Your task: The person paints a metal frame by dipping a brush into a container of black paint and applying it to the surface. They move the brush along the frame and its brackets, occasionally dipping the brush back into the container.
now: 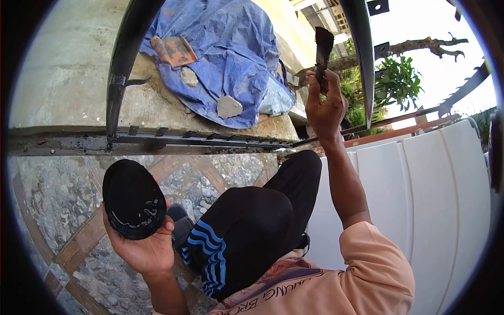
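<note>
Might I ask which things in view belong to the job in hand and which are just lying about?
Apparently for the job:
dark flat brush, in right hand
round black container, in left hand
black metal frame

Apparently lying about:
crumpled blue plastic sheet
flat orange slab
rough pale stones

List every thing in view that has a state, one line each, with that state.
Left hand: curled around the cup
Cup: held, mouth towards the camera, wet black shine inside
Right hand: raised, closed on the brush
Brush: held bristles up, bristles dark
Frame: black, shiny in places
Tarp: crumpled
Larger stone: lying on the tarp
</note>
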The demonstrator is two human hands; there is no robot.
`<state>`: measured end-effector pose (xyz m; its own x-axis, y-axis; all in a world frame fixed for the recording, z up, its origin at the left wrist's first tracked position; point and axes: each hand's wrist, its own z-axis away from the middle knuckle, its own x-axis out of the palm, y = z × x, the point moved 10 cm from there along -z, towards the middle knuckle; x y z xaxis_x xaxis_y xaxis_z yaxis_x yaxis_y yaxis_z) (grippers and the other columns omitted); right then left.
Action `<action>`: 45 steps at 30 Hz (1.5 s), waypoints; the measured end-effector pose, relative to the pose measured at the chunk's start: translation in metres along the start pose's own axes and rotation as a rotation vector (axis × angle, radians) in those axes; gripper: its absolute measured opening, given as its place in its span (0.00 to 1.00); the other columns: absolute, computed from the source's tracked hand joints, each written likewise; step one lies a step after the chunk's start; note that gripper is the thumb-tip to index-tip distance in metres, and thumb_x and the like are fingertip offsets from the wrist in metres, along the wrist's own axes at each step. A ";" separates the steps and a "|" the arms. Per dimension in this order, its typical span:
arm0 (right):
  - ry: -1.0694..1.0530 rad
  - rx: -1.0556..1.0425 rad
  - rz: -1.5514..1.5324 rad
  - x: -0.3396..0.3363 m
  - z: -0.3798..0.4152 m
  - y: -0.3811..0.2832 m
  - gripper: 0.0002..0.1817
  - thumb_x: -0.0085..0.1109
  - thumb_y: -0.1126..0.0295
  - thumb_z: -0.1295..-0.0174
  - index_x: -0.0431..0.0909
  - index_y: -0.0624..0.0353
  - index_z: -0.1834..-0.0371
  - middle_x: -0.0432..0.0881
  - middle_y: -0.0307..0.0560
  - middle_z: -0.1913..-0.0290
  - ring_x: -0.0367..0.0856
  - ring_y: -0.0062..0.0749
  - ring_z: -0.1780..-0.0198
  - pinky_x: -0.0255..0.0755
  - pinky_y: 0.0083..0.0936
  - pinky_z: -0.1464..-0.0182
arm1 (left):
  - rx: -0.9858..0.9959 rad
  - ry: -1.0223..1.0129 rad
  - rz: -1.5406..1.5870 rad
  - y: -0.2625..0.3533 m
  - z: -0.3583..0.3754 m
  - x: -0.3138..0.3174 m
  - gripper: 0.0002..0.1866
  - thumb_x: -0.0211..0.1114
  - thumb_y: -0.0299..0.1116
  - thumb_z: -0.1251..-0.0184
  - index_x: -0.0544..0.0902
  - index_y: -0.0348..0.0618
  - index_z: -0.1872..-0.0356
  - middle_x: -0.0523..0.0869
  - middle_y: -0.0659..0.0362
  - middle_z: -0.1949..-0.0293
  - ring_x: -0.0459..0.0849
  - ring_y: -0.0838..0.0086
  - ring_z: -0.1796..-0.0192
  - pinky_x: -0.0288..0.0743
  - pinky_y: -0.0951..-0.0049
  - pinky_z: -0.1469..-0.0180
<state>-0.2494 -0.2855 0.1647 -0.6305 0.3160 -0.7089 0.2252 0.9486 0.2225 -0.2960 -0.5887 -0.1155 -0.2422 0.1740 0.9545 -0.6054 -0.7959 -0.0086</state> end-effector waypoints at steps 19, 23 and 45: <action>0.054 0.554 -0.346 -0.015 0.048 0.056 0.08 0.55 0.71 0.26 0.75 0.65 0.53 0.89 0.47 0.63 0.90 0.28 0.64 0.79 0.20 0.64 | 0.039 0.143 0.003 -0.002 0.026 0.024 0.34 0.41 0.59 0.21 0.69 0.43 0.28 0.80 0.36 0.40 0.89 0.48 0.59 0.85 0.62 0.76; 0.064 0.441 -0.376 -0.020 0.023 0.051 0.07 0.55 0.72 0.27 0.77 0.64 0.53 0.89 0.48 0.64 0.90 0.28 0.63 0.79 0.21 0.64 | 0.018 0.120 0.022 -0.009 0.024 0.025 0.34 0.41 0.59 0.21 0.69 0.44 0.28 0.79 0.35 0.39 0.89 0.47 0.58 0.85 0.62 0.76; -0.058 0.634 -0.738 0.019 0.046 0.065 0.07 0.52 0.71 0.24 0.74 0.63 0.50 0.87 0.49 0.62 0.88 0.26 0.65 0.77 0.21 0.66 | -0.078 -0.116 0.107 -0.016 0.013 0.021 0.35 0.42 0.59 0.22 0.64 0.47 0.24 0.69 0.35 0.29 0.87 0.45 0.47 0.83 0.60 0.64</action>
<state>-0.2130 -0.2184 0.1350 -0.7400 -0.3710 -0.5610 0.1566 0.7161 -0.6802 -0.2820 -0.5794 -0.0912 -0.2219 0.0193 0.9749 -0.6392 -0.7579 -0.1305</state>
